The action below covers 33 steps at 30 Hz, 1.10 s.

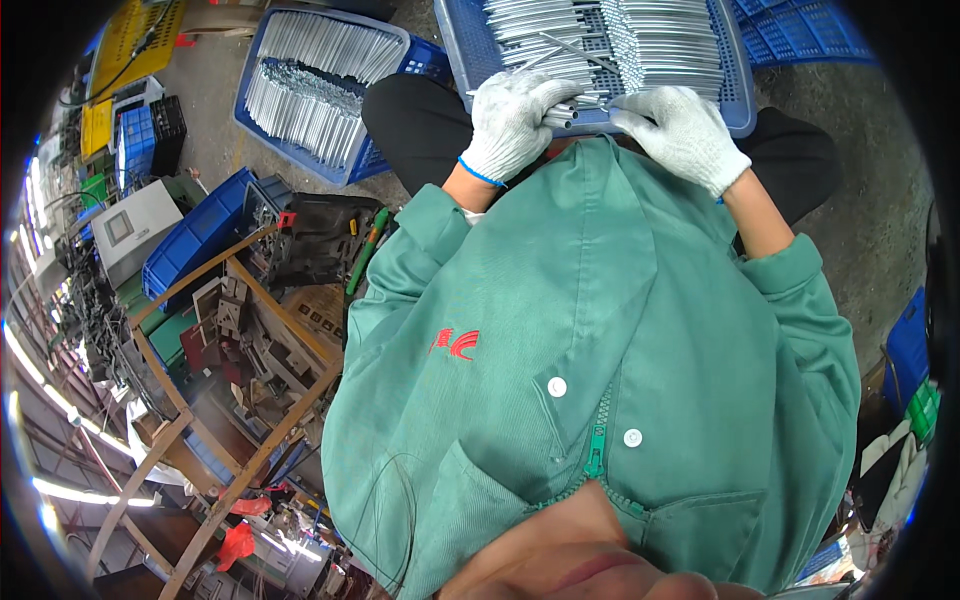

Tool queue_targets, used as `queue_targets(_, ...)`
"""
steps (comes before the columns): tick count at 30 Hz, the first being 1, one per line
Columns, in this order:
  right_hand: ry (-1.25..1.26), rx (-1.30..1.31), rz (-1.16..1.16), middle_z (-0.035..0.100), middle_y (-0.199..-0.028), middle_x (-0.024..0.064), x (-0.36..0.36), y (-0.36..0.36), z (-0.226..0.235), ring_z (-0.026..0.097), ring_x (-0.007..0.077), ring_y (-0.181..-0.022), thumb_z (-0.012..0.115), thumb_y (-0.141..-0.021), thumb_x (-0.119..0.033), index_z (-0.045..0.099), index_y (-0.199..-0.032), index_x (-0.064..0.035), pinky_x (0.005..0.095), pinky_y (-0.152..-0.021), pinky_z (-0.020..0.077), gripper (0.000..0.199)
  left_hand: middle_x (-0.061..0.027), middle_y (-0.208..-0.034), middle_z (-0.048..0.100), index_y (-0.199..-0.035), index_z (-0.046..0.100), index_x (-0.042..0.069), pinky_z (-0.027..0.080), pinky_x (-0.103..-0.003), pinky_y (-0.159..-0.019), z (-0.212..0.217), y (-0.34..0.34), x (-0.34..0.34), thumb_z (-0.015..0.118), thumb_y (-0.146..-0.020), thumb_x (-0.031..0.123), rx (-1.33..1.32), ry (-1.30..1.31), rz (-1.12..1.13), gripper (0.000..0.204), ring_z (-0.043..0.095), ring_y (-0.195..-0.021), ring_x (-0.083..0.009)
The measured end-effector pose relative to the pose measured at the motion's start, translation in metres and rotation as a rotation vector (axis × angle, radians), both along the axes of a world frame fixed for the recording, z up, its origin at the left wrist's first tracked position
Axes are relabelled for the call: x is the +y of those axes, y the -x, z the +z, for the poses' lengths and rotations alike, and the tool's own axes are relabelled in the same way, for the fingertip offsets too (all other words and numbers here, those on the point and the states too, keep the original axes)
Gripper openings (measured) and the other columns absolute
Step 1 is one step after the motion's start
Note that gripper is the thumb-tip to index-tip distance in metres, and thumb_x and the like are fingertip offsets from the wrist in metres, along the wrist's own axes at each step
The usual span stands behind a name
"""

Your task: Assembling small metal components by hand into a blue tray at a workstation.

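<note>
My left hand (512, 118), in a white knitted glove, closes round several short metal tubes (563, 113) whose open ends point to the right. Close by on the right is my right hand (682, 137), also gloved, its thumb and fingers drawn in by the tube ends. What it pinches, if anything, is too small to make out. Both hands are over the near edge of a blue plastic basket (741, 112) in front of me. Inside it, silver tubes (680, 48) lie in dense stacks, with a few loose tubes (580, 50) crossing on top.
A second blue basket (290, 157) full of similar tubes stands on the floor to the left. More blue crates (805, 32) are at the far right. Left of me are a wooden frame (255, 460), a grey box (135, 232), a blue bin (200, 235) and cluttered metal parts.
</note>
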State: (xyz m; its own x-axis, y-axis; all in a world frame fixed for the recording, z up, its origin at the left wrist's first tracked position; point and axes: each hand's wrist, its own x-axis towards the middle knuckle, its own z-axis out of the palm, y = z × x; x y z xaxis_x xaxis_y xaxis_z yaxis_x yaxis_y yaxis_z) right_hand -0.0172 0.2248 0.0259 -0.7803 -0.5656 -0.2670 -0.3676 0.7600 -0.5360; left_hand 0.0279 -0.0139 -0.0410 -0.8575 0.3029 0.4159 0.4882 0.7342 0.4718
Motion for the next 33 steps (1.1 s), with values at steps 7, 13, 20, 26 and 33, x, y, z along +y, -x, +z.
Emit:
queue_targets(7,0.060,0.161,-0.091,0.078,-0.099,0.0107,0.004,0.006,-0.026,0.073,0.0343,-0.080,0.062,-0.096,-0.041,0.080,-0.109,-0.0126,0.0444,-0.074,0.0573,0.036,-0.0026,-0.097,0.077,-0.117,0.074,0.016,0.053,-0.033,-0.077,-0.020,0.007,-0.003,0.070,-0.082,0.007,-0.065,0.066,0.004,0.036,0.069,-0.079,-0.0240)
queue_targets(13,-0.077,0.192,-0.097,0.079,-0.098,0.0115,0.004,-0.001,-0.024,0.073,0.0334,-0.079,0.063,-0.097,-0.041,0.078,-0.115,-0.0086,0.0411,-0.071,0.0555,0.040,-0.0061,-0.102,0.078,-0.125,0.070,0.017,0.055,-0.035,-0.074,-0.043,0.012,-0.004,0.069,-0.092,0.015,-0.252,0.117,-0.012,0.032,0.071,-0.080,-0.0268)
queue_targets(20,0.039,0.239,-0.028,0.079,-0.096,0.0113,0.003,-0.001,-0.019,0.073,0.0329,-0.076,0.062,-0.097,-0.041,0.078,-0.115,-0.0096,0.0409,-0.069,0.0553,0.039,-0.0083,-0.101,0.078,-0.131,0.067,0.016,0.054,-0.038,-0.068,-0.018,0.013,-0.008,0.068,-0.098,0.019,-0.576,-0.192,-0.151,0.034,0.071,-0.075,-0.0264)
queue_targets(26,0.064,0.266,0.021,0.079,-0.093,0.0110,0.002,-0.001,-0.010,0.073,0.0327,-0.075,0.062,-0.097,-0.041,0.078,-0.115,-0.0099,0.0406,-0.067,0.0548,0.039,-0.0083,-0.100,0.078,-0.130,0.067,0.013,0.053,-0.037,-0.068,-0.006,0.014,-0.007,0.069,-0.096,0.017,-0.575,-0.155,-0.219,0.034,0.070,-0.073,-0.0235)
queue_targets(33,-0.027,0.335,0.027,0.078,-0.090,0.0109,0.001,0.001,-0.017,0.072,0.0333,-0.074,0.061,-0.097,-0.041,0.078,-0.113,-0.0098,0.0408,-0.066,0.0543,0.039,-0.0083,-0.094,0.077,-0.119,0.072,0.010,0.052,-0.038,-0.066,0.001,0.011,-0.003,0.072,-0.091,0.011,-0.433,-0.148,-0.191,0.028,0.065,-0.067,-0.0242)
